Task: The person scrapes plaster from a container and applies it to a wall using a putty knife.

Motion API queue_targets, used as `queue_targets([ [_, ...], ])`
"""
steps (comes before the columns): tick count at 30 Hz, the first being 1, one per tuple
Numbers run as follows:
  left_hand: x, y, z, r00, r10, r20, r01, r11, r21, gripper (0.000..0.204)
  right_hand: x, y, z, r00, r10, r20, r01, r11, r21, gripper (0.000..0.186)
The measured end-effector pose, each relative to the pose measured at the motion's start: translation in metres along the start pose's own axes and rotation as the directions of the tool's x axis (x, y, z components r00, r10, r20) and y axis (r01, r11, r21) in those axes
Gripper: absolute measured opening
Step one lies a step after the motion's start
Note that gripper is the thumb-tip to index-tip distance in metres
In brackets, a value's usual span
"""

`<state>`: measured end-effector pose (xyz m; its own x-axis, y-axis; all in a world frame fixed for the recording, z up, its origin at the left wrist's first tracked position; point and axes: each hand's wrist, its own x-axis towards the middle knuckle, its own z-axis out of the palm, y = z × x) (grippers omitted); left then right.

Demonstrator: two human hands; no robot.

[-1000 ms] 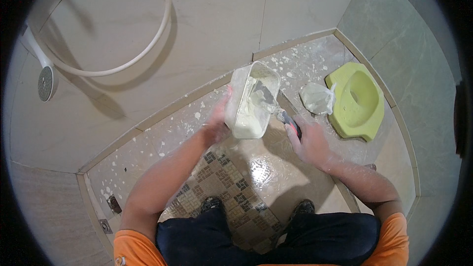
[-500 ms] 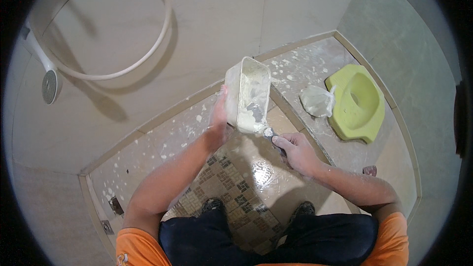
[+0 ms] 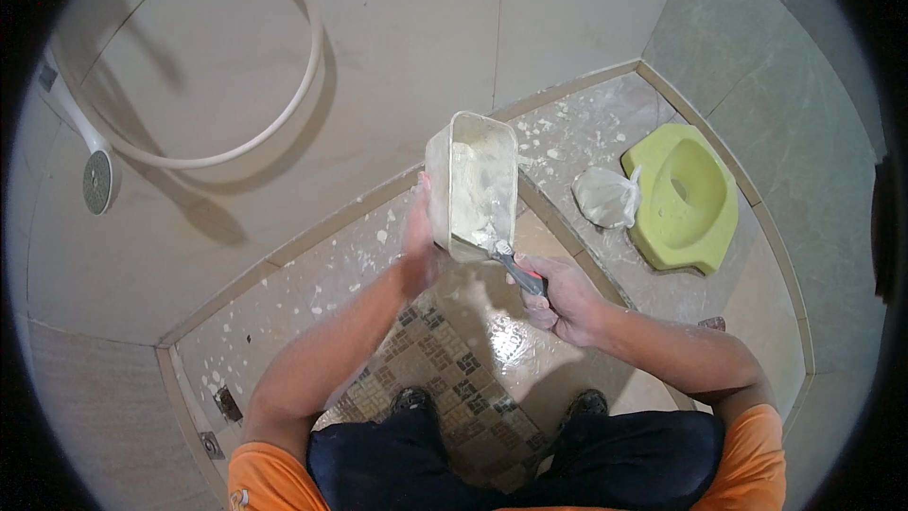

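My left hand (image 3: 421, 232) grips the left side of a white rectangular plastic tub (image 3: 440, 180), tilted so its inside faces me. Pale, pasty filler coats the tub's inner walls and floor. In my right hand (image 3: 563, 298) is a putty knife (image 3: 527, 276) with a dark grey and red handle. Its blade reaches over the tub's near edge, and a lump of the pale paste clings near where blade meets handle. The fingers of my right hand are wrapped round the handle and dusted with white.
A yellow-green squat toilet pan (image 3: 653, 237) lies on the raised ledge at right, beside a tied white plastic bag (image 3: 603, 197). A shower head (image 3: 97, 182) with its hose (image 3: 284, 123) hangs on the left wall. Paste spatters dot the ledge; a drain opening (image 3: 227, 404) sits lower left.
The putty knife has come back from inside the tub to its near edge, its blade turned sideways. My right hand has rolled with the handle; the tub stays in my left hand.
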<state>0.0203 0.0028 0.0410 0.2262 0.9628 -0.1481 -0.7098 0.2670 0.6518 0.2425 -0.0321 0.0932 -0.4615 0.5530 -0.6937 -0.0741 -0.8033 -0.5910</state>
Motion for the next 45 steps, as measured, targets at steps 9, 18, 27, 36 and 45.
queue_targets([
  [9,-0.005,-0.022,0.002,0.992,0.034,0.119,-0.036,0.999,0.020,0.066,-0.004,-0.022,0.015,0.975,-0.157,-0.155,0.143,0.985,-0.095,0.033],
  [18,-0.009,-0.012,-0.006,0.985,-0.020,0.171,0.000,0.993,0.118,0.066,0.001,-0.021,-0.005,0.895,-0.429,-0.125,0.298,0.782,-0.548,0.036],
  [27,-0.021,0.002,-0.012,0.979,0.057,0.194,-0.071,0.995,0.066,0.055,-0.030,-0.028,-0.003,0.580,-0.789,0.205,0.372,0.032,-0.928,0.032],
  [36,-0.018,0.004,-0.021,0.969,0.058,0.241,-0.113,0.968,0.223,0.064,-0.024,-0.018,-0.014,0.420,-0.743,0.521,0.364,-0.388,-0.847,0.033],
  [45,-0.019,0.006,-0.018,0.980,0.089,0.178,-0.112,0.986,0.124,0.057,-0.028,-0.034,-0.013,0.400,-0.775,0.490,0.271,-0.410,-0.871,0.038],
])
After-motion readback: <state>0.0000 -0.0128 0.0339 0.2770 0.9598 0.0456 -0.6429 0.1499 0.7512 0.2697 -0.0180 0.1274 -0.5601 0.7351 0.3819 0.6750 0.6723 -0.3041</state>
